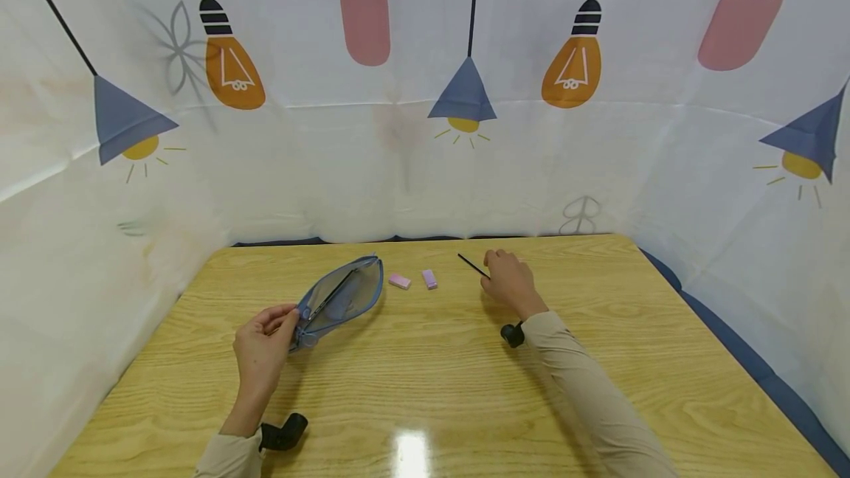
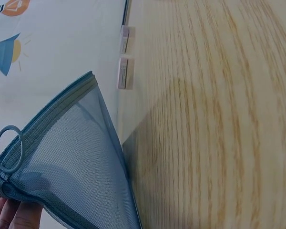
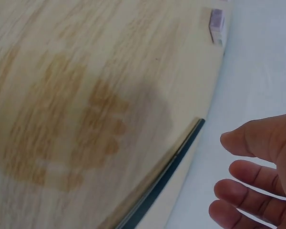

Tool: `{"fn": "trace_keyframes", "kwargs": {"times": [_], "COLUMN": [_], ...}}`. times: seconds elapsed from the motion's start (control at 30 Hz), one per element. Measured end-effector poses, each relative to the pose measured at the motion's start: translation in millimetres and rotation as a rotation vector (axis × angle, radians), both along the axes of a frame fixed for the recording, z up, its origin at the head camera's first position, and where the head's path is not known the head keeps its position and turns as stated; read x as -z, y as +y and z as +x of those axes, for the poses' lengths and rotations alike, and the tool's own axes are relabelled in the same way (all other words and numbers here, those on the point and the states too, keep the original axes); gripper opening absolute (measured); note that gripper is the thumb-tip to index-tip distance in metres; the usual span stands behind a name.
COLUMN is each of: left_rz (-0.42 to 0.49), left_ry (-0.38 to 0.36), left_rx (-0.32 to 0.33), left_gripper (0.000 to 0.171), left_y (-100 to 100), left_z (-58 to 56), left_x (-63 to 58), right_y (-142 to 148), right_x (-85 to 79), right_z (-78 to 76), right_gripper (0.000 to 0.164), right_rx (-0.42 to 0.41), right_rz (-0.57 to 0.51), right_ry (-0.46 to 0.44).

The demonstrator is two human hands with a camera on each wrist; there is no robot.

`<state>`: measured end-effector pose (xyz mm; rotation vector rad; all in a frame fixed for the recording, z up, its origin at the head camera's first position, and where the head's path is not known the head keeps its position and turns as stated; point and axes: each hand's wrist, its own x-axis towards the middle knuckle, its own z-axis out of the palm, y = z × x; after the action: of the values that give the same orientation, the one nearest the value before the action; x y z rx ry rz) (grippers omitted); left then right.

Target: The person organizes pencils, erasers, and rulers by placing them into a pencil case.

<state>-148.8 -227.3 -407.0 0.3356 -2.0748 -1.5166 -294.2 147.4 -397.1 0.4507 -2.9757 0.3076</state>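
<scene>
My left hand point(image 1: 260, 349) pinches one corner of a blue mesh zipper pouch point(image 1: 361, 290), tilted above the left part of the table. A long dark pencil-like stick shows inside the pouch. In the left wrist view, a ring pull point(image 2: 20, 149) hangs beside the fingers at the pouch's zipper. At the right, my right hand point(image 1: 510, 282) hovers over a slim dark pencil point(image 1: 470, 263) on the table. The right wrist view shows its fingers loosely bent and apart from the pencil point(image 3: 159, 183), holding nothing.
Two small pink and lilac erasers point(image 1: 400, 281) lie between the pouch and the pencil, toward the table's far edge. The wood-grain table point(image 1: 412, 375) is backed by a white curtain point(image 1: 332, 168) printed with lamps and bulbs.
</scene>
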Motion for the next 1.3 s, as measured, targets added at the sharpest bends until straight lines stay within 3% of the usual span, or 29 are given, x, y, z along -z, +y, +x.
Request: {"fn": "trace_keyframes", "kwargs": {"times": [0.67,0.97,1.3], "left_rz": [-0.015,-0.007,-0.007], "left_ry": [-0.012,-0.012,-0.015], "left_rx": [-0.016,-0.009,-0.006], "left_gripper": [0.020,0.020,0.020], "left_y": [1.5,1.0,1.0], "left_z": [0.6,0.9,2.0], "left_x": [-1.7,-1.9,-2.6], "right_y": [5.0,6.7,9.2], "right_x": [12.4,12.8,18.7], "right_z": [-1.8,-0.8,-5.1], "right_gripper": [0.025,0.029,0.023], "right_rx": [0.020,0.032,0.023], "right_rz": [0.005,-0.002,-0.005], "right_ry": [-0.039,-0.115,-0.094]}}
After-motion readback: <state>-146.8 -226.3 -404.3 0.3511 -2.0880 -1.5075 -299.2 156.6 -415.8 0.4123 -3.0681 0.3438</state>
